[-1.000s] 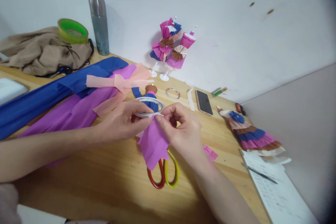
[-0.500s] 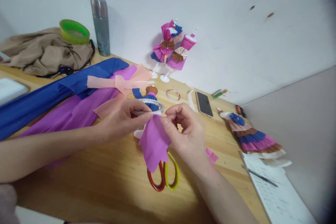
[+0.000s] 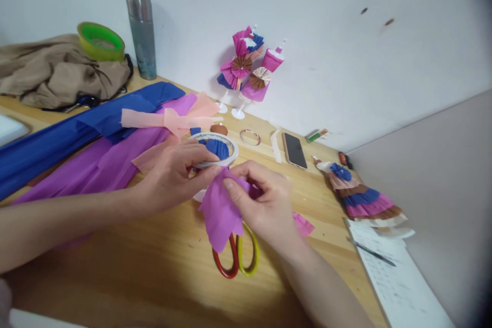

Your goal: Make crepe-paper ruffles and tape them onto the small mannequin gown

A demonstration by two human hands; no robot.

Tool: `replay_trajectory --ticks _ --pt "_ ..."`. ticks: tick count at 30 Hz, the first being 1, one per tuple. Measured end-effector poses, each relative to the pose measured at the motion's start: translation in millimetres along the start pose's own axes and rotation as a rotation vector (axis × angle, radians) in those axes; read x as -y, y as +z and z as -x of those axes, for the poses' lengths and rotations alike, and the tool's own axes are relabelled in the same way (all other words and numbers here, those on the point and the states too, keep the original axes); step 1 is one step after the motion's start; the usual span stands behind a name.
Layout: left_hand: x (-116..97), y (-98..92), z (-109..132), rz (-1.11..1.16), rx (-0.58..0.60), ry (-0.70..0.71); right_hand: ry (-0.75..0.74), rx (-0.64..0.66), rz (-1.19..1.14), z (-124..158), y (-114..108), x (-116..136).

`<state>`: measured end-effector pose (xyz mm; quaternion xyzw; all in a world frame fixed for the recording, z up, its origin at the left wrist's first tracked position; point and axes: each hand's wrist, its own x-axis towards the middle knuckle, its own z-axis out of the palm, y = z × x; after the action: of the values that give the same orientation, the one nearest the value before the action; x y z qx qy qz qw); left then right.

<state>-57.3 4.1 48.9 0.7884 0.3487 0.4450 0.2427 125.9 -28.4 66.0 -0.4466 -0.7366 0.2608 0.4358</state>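
My left hand pinches a roll of tape at its near edge, the thumb also by the top of a purple crepe paper piece. My right hand is closed, thumb and fingers pinching that same paper at its upper right. The paper hangs down over part of the scissors, whose red and yellow handles show on the table below. Behind the tape lies a small blue pleated paper piece, seen through the ring, with a brown paper piece above it.
Blue crepe paper, purple crepe paper and peach strips lie left. A bottle and dressed paper figures stand by the wall. A phone, a layered paper dress and a notebook lie right.
My right hand has closed on the purple paper's upper right part and drawn nearer my left. The tape roll has tilted, so its ring shows wider. The whole view has shifted slightly.
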Motion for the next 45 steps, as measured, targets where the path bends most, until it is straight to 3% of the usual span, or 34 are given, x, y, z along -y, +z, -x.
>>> replay_trajectory --ticks 4,11,22,37,45 --pt "-0.9 0.5 0.2 -0.004 -0.001 0.003 -0.092 0.004 0.066 -1.3 -2.0 1.3" --pt "-1.2 0.3 0.2 0.011 0.013 -0.008 -0.092 0.010 0.028 -1.9 -2.2 -2.6" --pt "-4.4 1.5 -0.6 0.044 0.048 -0.033 -0.069 -0.088 0.078 -3.0 -0.7 -9.2" --pt "-3.5 3.1 0.5 0.033 0.034 0.063 0.104 -0.118 0.001 -6.8 3.3 -10.5" --pt "-4.0 7.2 -1.6 0.241 0.036 -0.291 0.112 -0.059 -0.003 -11.6 -2.8 -14.6"
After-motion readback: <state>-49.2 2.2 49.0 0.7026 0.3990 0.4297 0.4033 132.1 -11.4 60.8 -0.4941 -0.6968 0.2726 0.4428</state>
